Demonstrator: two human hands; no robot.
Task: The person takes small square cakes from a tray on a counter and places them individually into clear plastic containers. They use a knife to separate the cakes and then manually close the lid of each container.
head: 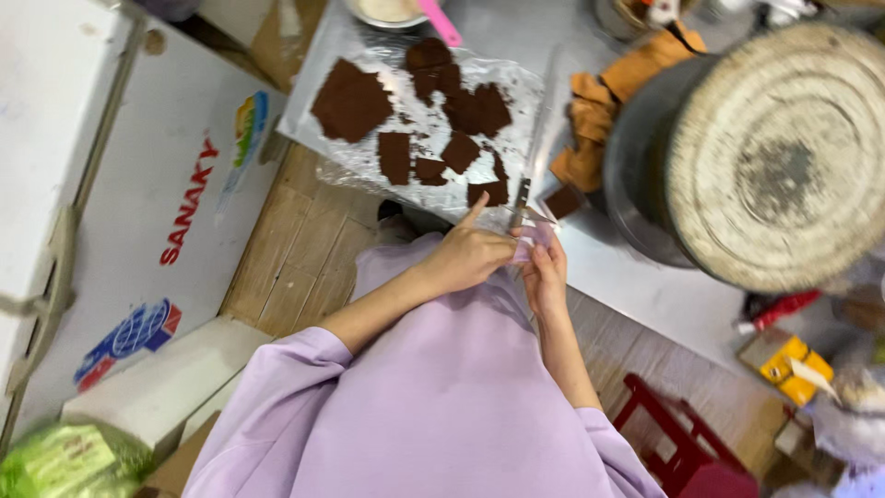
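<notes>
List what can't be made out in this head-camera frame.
- Thing pinched between left hand and right hand: small, clear, blurred; kind unclear.
- Knife: handle hidden behind the fingers.
- Bowl: cut off by top edge.
- Big metal pot: lid hides contents.

Both forearms reach forward, bare below the pushed-up sleeves. The left hand (468,255) and the right hand (546,277) meet close together, fingers curled. The left forefinger points up and forward, away from the body.
</notes>
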